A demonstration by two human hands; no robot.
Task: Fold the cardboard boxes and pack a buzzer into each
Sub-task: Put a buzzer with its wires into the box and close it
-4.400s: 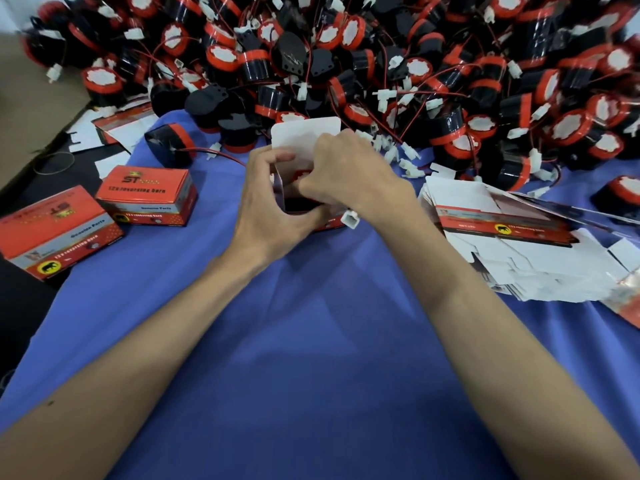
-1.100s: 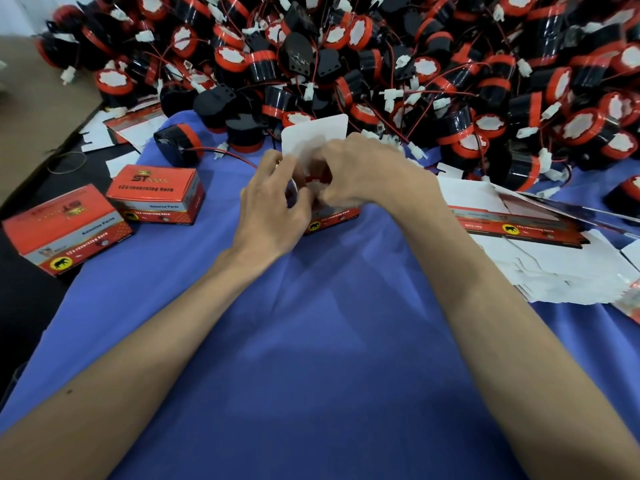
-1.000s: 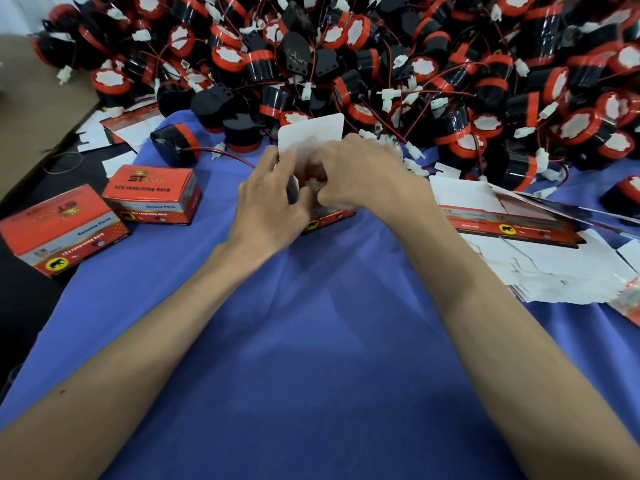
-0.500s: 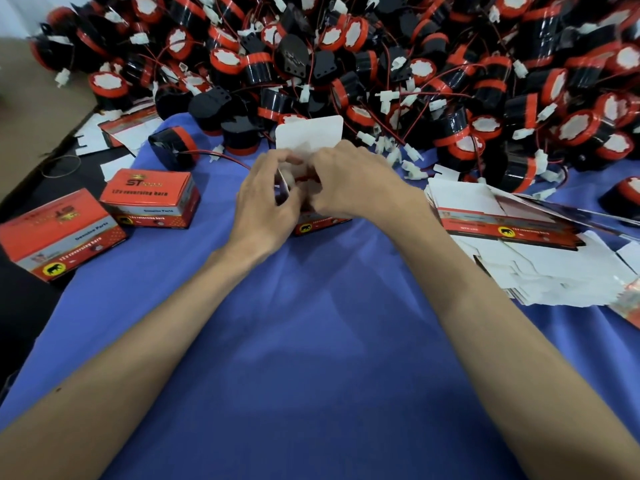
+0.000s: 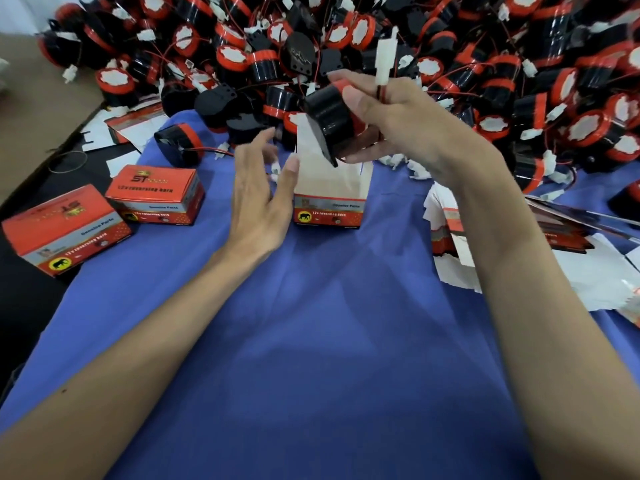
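Observation:
An open red cardboard box (image 5: 329,211) stands on the blue cloth (image 5: 311,341), its pale lid flap (image 5: 332,171) upright. Just above it my right hand (image 5: 405,123) grips a black buzzer (image 5: 332,116) with a red band; its wire and white connector (image 5: 384,60) stick up between my fingers. My left hand (image 5: 259,192) hovers with relaxed, spread fingers just left of the box, holding nothing. A large heap of black and red buzzers (image 5: 450,64) fills the back of the table.
Two closed red boxes (image 5: 156,194) (image 5: 65,230) sit at the left. A pile of flat unfolded box blanks (image 5: 519,247) lies at the right. A single buzzer (image 5: 178,143) lies apart at the cloth's back left. More flat blanks (image 5: 128,126) lie beyond it.
Both hands were together on the box, working at its flaps. Now the box stands alone; my right hand has lifted up with a buzzer and my left hand has let go.

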